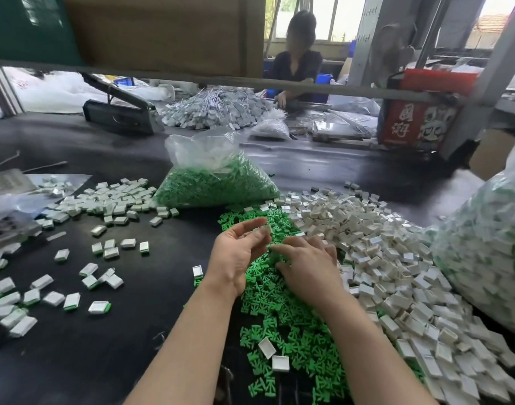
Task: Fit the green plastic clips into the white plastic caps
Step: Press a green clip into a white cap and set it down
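Loose green clips (282,323) lie in a heap on the black table in front of me. To their right spreads a large pile of empty white caps (396,258). My left hand (238,255) hovers palm-up over the heap's top edge and pinches a small white cap (267,228), blurred, at its fingertips. My right hand (309,270) lies palm-down on the green heap, its fingers curled around a green clip (275,257). The two hands are nearly touching.
Caps with green clips fitted (104,206) are scattered across the left of the table. A clear bag of green clips (215,179) stands behind the heap, and a big bag of parts (484,252) sits at the right. Another person works at the far side.
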The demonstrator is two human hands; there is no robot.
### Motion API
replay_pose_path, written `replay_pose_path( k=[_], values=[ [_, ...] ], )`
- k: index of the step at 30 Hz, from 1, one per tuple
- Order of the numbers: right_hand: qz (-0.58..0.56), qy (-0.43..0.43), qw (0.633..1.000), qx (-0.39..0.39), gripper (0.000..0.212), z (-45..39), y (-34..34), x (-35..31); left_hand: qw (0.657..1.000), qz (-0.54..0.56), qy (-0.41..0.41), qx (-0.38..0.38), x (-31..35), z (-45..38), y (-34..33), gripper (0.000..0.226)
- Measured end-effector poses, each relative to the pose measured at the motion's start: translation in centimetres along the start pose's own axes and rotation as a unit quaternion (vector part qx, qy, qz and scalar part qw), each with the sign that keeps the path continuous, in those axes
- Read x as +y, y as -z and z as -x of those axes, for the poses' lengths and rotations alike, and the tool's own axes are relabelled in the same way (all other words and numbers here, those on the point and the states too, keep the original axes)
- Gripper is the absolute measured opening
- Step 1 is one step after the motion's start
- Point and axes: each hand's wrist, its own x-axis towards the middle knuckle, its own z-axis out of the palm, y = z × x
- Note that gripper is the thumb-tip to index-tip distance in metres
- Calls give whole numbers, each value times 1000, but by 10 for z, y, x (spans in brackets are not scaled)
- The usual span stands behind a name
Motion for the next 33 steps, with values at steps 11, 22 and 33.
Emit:
replay_pose_path(
  k=[11, 22, 33],
  values=[
    [-44, -16, 994, 100, 12, -2, -4, 0, 997, 68, 19, -30, -2, 3, -8, 34],
    [-601, -96, 784, 119, 2, 0, 30, -6, 998, 44, -19, -52, 6, 8, -9, 35],
    [-723, -124, 677, 68, 5, 2, 37, -9, 998, 0, -28, -55, 6, 12, -11, 18]
  ],
)
